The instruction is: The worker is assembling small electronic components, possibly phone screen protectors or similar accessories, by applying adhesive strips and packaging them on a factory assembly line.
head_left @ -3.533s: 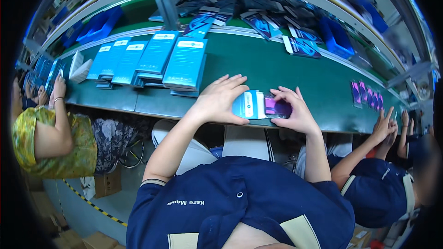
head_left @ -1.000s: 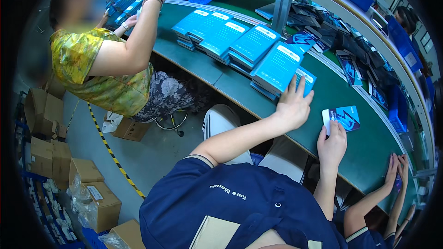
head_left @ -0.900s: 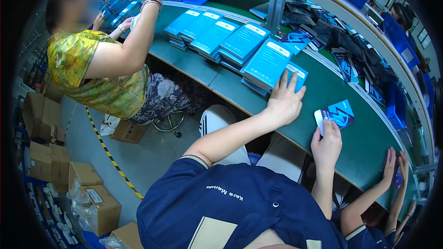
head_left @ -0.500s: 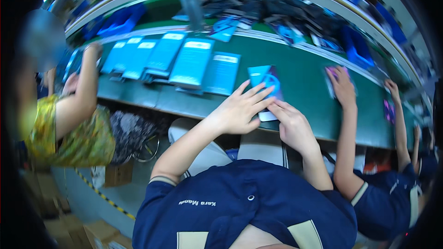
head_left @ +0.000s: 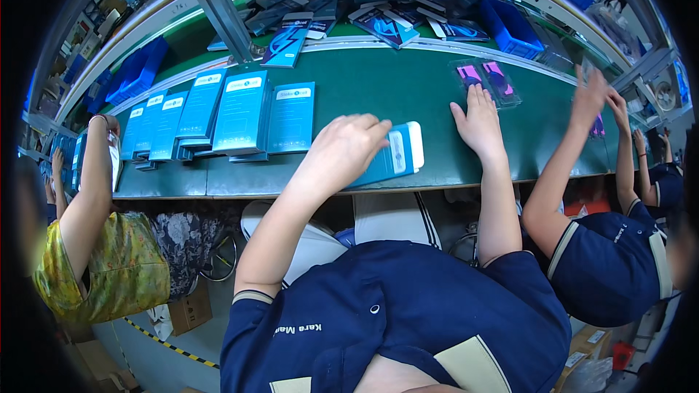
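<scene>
My left hand [head_left: 348, 149], with curled fingers, grips a thin blue carton [head_left: 386, 160] at the near edge of the green bench. The carton lies tilted, its white end flap [head_left: 417, 144] sticking out at the right; my hand covers its left part. Farther out and to the right, my right hand [head_left: 480, 122] reaches flat with thumb apart. Its fingertips touch a clear plastic tray [head_left: 467, 73] with a pink and dark insert. A second similar tray [head_left: 499, 81] lies beside it.
Several stacks of blue cartons [head_left: 240, 116] stand left on the green bench [head_left: 364, 87]. Behind are heaped dark and blue cartons [head_left: 378, 25], a blue bin [head_left: 510, 28] and a metal post [head_left: 215, 11]. Co-workers sit both sides; one's hand [head_left: 591, 91] is at the right.
My right hand has left the carton and reached right to the plastic trays. The carton has turned, its white flap now at the right. The co-worker's hand has left the trays. The view has shifted right.
</scene>
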Motion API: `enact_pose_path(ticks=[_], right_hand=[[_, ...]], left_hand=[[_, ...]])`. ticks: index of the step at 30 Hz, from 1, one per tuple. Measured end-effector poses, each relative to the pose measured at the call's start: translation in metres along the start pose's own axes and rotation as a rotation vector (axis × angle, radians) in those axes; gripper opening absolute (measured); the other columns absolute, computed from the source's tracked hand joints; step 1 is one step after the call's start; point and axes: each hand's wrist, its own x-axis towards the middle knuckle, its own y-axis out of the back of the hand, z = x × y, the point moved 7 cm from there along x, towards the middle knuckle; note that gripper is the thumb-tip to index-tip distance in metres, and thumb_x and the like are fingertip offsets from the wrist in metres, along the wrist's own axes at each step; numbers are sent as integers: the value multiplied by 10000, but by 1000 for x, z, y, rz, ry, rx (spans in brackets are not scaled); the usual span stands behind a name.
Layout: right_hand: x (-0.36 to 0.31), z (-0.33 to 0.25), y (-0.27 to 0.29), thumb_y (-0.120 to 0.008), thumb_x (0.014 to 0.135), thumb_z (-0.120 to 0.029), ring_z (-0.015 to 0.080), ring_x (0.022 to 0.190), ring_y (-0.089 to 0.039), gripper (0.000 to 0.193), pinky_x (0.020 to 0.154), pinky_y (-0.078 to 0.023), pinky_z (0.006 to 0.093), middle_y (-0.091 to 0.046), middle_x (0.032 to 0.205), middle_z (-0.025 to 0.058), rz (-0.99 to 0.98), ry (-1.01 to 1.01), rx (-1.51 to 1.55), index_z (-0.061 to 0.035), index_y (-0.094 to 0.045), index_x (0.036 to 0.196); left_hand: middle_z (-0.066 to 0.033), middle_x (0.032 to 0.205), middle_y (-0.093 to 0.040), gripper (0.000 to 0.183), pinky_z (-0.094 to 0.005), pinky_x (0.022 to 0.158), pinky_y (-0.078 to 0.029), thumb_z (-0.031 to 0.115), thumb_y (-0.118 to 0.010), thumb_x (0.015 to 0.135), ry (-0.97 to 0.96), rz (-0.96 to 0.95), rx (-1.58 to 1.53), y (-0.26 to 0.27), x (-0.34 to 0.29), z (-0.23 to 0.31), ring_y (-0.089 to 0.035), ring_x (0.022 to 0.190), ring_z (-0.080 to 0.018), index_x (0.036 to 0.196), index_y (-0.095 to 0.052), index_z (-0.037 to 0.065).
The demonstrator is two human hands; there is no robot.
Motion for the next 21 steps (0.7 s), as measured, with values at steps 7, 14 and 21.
enact_pose_path(ticks=[7, 14, 21], right_hand=[[-45, -35, 39, -812, 716, -162, 369, 1137, -553, 298, 983, -435, 473, -628, 1184, 174, 17, 16, 399, -43, -594, 881], [-46, -59, 44, -777, 630, -119, 344, 1301, -497, 396, 1148, -179, 625, -567, 1400, 144, -641, 395, 765, -65, -576, 967], [-46, -119, 63, -481, 865, 64, 304, 1446, -350, 534, 1178, -259, 374, -375, 1558, 191, -502, 274, 1358, -38, -477, 1389]], left_hand=[[-189, 1301, -566, 810, -456, 1015, -443, 449, -836, 690, -60, -88, -82, -31, -12, -17, -548, 1154, -353, 1309, -592, -13], [-149, 1190, -587, 762, -408, 926, -445, 458, -855, 600, 70, -92, -91, -33, -12, -26, -547, 1103, -303, 1179, -632, 17], [-208, 1242, -602, 914, -432, 941, -473, 374, -874, 581, 195, -15, -308, -26, 0, -20, -604, 1128, -370, 1337, -472, 56]])
